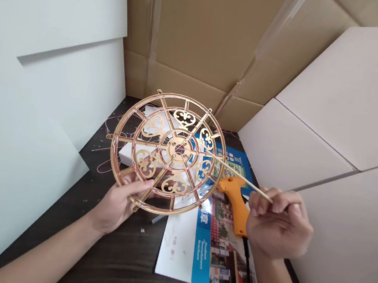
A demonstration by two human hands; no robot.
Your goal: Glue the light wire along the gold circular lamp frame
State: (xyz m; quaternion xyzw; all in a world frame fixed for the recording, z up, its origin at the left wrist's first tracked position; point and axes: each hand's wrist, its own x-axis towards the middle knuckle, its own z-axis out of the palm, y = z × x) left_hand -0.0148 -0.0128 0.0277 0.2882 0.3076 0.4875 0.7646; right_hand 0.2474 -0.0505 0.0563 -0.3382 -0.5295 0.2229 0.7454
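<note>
My left hand [122, 202] grips the lower left rim of a round gold metal frame [178, 148], its thumb on top and fingers behind. The frame has spokes, rings and scrollwork, with thin reddish wires running along the rings. It is held up tilted above the table. In my right hand [279, 221], closed, is a thin wooden stick [239, 177], whose far end reaches the frame right of its hub. Whether the tip touches the frame I cannot tell. Partly behind my right hand lies an orange glue gun [236, 204] with a black cord.
Under the glue gun is a printed brochure [203, 249] on the dark wooden table [119, 261]. A white box [126, 153] and loose thin wires [105, 167] lie behind the frame. White panels [49, 97] stand left and right, with cardboard [206, 29] at the back.
</note>
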